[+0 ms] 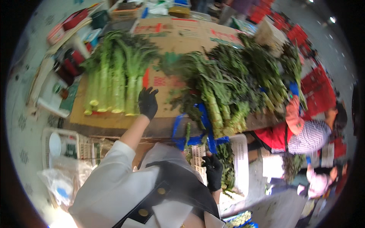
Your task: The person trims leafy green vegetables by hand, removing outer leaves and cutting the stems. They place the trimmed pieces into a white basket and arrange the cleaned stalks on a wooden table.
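My left hand [148, 103], in a dark glove, is over the cardboard just right of a row of trimmed celtuce stalks [117, 94]. Its fingers are apart and nothing is in them. My right hand [214, 171], also dark-gloved, is low by my waist, beside a white plastic crate [241, 165] with leaves [226, 168] in it. Its fingers are curled, and whether they hold anything is unclear. Leafy, untrimmed celtuce [216, 97] lies in a heap to the right on the table, butt ends towards me. Blue plastic strips [206, 119] hang over the table edge beside it.
Printed cardboard [162, 98] covers the tabletop. A co-worker in a striped top [309, 136] stands at the table's right, a gloved hand at the greens. Another crate [81, 146] and a clear plastic bag [57, 182] are at lower left. Red crates [318, 88] stand far right.
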The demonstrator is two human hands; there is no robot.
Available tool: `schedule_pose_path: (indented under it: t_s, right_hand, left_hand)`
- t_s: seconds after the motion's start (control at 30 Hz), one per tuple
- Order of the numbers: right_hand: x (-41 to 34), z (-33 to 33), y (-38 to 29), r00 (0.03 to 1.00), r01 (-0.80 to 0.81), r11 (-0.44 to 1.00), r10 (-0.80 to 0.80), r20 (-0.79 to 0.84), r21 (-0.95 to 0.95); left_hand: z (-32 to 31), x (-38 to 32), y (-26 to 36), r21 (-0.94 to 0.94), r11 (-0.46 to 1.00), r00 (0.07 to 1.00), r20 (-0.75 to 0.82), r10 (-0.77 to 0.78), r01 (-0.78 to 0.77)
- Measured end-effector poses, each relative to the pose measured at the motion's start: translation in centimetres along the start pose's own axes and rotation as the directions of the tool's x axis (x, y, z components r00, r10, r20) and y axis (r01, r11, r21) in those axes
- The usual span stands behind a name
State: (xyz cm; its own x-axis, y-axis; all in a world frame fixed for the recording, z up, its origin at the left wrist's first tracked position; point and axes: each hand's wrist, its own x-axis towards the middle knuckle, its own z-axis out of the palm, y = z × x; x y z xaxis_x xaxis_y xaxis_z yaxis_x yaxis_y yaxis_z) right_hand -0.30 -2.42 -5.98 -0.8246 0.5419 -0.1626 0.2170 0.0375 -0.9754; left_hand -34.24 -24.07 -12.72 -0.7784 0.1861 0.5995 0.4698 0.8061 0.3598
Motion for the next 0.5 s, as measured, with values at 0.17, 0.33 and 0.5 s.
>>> schedule_pose_path:
  t_s: [0.17, 0.33, 0.5]
  right_hand:
    - [-0.9, -0.8, 0.6, 0.997, -0.044, 0.995, 0.038, -0.071, -0.093]
    - [-2.0, -1.8, 0.5, 0.986, -0.084, 0.995, 0.091, -0.138, 0.061]
    - [-3.2, -2.6, 0.7, 0.958, -0.153, 0.985, 0.167, -0.235, 0.075]
  left_hand:
    - [1.1, -0.6, 7.0, -0.301, 0.951, 0.929, 0.367, 0.043, 0.075]
    - [5.1, -0.9, 13.4, -0.599, 0.765, 0.833, 0.53, 0.157, 0.237]
    - [7.8, -1.7, 23.0, -0.592, 0.478, 0.554, 0.798, 0.238, 0.649]
